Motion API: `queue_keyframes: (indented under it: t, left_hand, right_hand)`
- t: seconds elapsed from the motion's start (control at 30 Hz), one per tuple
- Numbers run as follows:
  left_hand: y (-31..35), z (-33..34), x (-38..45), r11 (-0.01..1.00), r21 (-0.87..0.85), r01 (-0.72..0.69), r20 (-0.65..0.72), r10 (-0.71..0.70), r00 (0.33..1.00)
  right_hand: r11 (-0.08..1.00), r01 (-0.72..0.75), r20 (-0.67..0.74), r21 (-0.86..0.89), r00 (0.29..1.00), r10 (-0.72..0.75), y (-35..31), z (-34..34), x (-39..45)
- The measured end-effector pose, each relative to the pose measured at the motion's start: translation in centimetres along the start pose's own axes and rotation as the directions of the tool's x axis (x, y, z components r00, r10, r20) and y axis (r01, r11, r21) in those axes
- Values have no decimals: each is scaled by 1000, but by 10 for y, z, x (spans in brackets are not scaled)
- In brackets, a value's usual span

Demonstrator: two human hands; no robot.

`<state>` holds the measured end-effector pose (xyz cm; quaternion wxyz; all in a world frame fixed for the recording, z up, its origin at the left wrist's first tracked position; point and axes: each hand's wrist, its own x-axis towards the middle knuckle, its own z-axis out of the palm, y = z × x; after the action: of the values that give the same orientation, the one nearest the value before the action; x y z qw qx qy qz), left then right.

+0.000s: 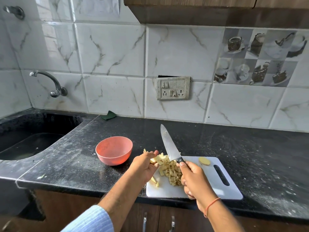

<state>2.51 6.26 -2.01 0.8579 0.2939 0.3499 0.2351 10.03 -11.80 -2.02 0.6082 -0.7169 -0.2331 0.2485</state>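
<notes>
The left hand (145,166) hovers over the far left corner of the board (234,190), between the board and the bowl (115,150). Its fingers (154,152) curl round a handful of pale yellow cubes (172,171), and some of these stick out past the fingertips. Most of the cubes lie heaped on the left half of the board, between the two hands. A few longer strips (154,180) lie apart from the heap at the board's near left edge, just under the left wrist.

The right hand (194,180) grips the knife (168,146) by its dark handle, with the fingers wrapped tight. The blade is lifted off the board and slants up and away, its tip leaning left over the bench (250,144). A thin orange band circles the right wrist.

One rounded yellow slice (204,161) rests alone near the board's far edge, beside the handle slot. The white board lies at the front edge of the dark speckled bench. The salmon bowl stands upright on the bench just left of the board, not touching it.

A sink (33,139) is sunk into the bench at far left, with a tap (50,81) on the tiled wall above it. A green pad (109,115) lies against the wall, and a switch plate (173,88) is set into the tiles behind the board.
</notes>
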Motion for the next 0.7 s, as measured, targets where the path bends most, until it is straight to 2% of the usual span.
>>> queue_keyframes:
  t: [0.2,0.3,0.43,0.57,0.7]
  left_hand:
    - [8,-7,7,964,261,-51,-19,58,998]
    - [7,-12,6,900,424,-100,-13,117,993]
    - [6,-14,11,765,639,-77,4,98,995]
    - [11,-7,20,687,725,-39,-18,77,997]
    - [17,-1,22,656,753,-55,-23,111,994]
  right_hand:
    - [999,19,-34,33,999,-17,11,-33,7]
    - [998,22,-46,51,999,-20,22,-50,11]
    - [993,7,-66,121,998,1,32,-61,12]
    - [992,16,-71,126,997,-7,33,-64,12]
    - [994,38,-72,101,997,-30,35,-63,12]
